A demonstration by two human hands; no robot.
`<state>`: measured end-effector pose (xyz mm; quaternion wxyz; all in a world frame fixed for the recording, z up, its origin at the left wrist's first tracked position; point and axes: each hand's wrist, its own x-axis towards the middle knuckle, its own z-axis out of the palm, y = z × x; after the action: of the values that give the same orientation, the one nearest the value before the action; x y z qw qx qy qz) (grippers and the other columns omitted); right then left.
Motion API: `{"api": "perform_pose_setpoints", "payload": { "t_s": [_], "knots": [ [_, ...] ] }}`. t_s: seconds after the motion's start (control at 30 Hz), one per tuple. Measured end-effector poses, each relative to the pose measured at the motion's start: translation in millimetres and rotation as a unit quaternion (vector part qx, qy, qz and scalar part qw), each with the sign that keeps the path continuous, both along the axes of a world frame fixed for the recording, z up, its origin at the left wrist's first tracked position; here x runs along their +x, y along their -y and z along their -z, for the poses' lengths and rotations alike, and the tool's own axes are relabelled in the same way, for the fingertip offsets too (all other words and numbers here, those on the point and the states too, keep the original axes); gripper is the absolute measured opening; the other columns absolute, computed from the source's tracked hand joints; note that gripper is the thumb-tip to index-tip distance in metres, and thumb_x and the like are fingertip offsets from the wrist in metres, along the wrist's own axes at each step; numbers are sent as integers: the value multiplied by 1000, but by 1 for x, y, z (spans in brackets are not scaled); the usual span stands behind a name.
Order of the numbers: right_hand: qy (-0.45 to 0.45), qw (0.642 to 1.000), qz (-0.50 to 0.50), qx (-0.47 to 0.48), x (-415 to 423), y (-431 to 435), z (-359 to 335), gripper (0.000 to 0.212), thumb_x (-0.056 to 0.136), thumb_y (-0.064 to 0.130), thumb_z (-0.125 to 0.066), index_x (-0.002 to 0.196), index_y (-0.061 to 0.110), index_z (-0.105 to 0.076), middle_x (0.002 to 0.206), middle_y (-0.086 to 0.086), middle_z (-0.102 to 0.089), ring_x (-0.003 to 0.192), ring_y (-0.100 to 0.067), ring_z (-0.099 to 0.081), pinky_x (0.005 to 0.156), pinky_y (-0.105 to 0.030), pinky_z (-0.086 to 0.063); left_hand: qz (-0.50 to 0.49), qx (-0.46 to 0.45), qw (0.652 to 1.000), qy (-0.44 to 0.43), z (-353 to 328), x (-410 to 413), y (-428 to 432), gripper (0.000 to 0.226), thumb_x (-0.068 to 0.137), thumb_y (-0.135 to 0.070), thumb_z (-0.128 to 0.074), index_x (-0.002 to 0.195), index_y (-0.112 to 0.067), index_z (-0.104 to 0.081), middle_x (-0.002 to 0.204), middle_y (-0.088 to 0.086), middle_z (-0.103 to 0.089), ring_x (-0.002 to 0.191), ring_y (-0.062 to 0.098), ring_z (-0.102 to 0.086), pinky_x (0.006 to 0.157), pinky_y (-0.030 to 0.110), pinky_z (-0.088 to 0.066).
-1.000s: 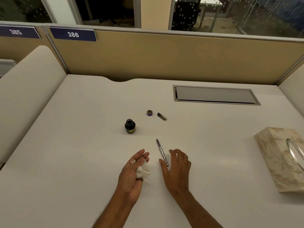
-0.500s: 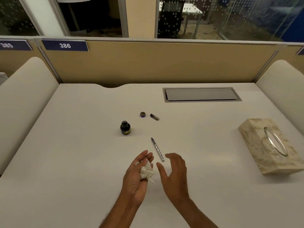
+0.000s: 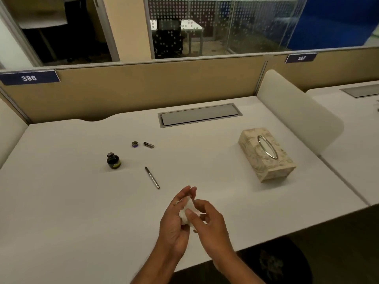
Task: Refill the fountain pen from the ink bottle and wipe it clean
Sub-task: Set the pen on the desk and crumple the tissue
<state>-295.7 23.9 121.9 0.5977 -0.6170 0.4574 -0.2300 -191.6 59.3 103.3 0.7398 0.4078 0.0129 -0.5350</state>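
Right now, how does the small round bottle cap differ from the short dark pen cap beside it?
The small round bottle cap is a squat disc, while the short dark pen cap is a slim tube. The bottle cap shows purple; the pen cap looks dark with a metallic glint. Both lie loose on the white desk, beyond the open ink bottle.

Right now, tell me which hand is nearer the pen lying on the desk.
Left. The left hand sits just below and right of the pen, fingertips nearest its lower end. The right hand is beyond it, farther right; both hold the crumpled tissue.
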Motion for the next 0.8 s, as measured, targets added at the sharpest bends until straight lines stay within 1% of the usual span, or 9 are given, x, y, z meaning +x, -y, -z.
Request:
{"api": "perform_pose_setpoints", "payload": {
  "t_s": [0.07, 0.13, 0.2, 0.33, 0.43, 0.53, 0.67, 0.73, 0.8],
  "knots": [
    [10, 1000, 19, 9, -39, 2, -3, 22, 91, 44, -69, 111, 42, -63, 110, 25, -69, 100, 1, -66, 79, -17, -58, 6, -6, 1000, 0, -4, -38, 6, 31, 100, -7, -55, 128, -10, -68, 132, 12, -71, 122, 23, -68, 100, 48, -55],
    [22, 999, 40, 18, -81, 6, -3, 19, 91, 36, -71, 107, 40, -64, 106, 21, -71, 98, -2, -68, 78, -18, -58, 14, -14, 1000, -7, -8, -80, 12, 31, 97, -7, -57, 126, -8, -69, 131, 13, -71, 121, 23, -68, 84, 43, -62],
    [30, 997, 61, 24, -124, 10, -5, 18, 90, 28, -73, 104, 37, -66, 103, 16, -72, 94, -2, -70, 76, -19, -59, 27, -15, 1000, -2, -11, -124, 16, 29, 100, -10, -56, 126, -9, -69, 131, 12, -71, 122, 23, -68, 80, 42, -62],
    [53, 994, 91, 37, -208, 18, -7, 22, 87, 11, -76, 100, 28, -71, 95, 7, -76, 90, -3, -73, 78, -24, -62, 55, -7, 998, 31, -13, -206, 22, 33, 103, -24, -57, 132, -10, -65, 133, 13, -70, 127, 25, -65, 91, 42, -60],
    [58, 992, 106, 44, -257, 18, -5, 23, 86, 7, -76, 99, 26, -73, 92, 8, -78, 89, -5, -75, 77, -25, -62, 91, 10, 994, 66, -15, -253, 25, 33, 103, -27, -57, 130, -10, -66, 130, 13, -71, 124, 27, -66, 96, 46, -59],
    [48, 989, 133, 43, -288, 15, 2, 20, 86, 8, -76, 95, 25, -74, 90, 9, -78, 86, -6, -75, 71, -20, -60, 136, 29, 981, 133, -16, -281, 22, 31, 102, -32, -57, 125, -15, -70, 127, 12, -73, 120, 30, -69, 98, 50, -57],
    [-13, 979, 203, -11, -322, 16, 22, 20, 86, 13, -77, 90, 31, -72, 87, 14, -75, 85, -1, -72, 68, -19, -58, 184, 68, 940, 280, -10, -290, 16, 26, 104, -35, -52, 116, -28, -74, 120, -3, -76, 116, 17, -69, 100, 41, -54],
    [-50, 968, 245, -33, -339, 20, 37, 20, 86, 12, -76, 91, 32, -72, 88, 12, -74, 85, -3, -70, 68, -20, -57, 190, 82, 926, 317, -1, -286, 12, 25, 104, -31, -52, 118, -29, -73, 119, -8, -76, 117, 8, -68, 106, 39, -51],
    [-84, 958, 272, -43, -355, 26, 53, 22, 87, 11, -74, 88, 32, -70, 91, 10, -73, 84, -4, -69, 64, -15, -51, 192, 89, 910, 356, 8, -282, 6, 25, 103, -29, -52, 119, -32, -71, 119, -12, -75, 117, 1, -66, 106, 35, -49]
  ]
}}
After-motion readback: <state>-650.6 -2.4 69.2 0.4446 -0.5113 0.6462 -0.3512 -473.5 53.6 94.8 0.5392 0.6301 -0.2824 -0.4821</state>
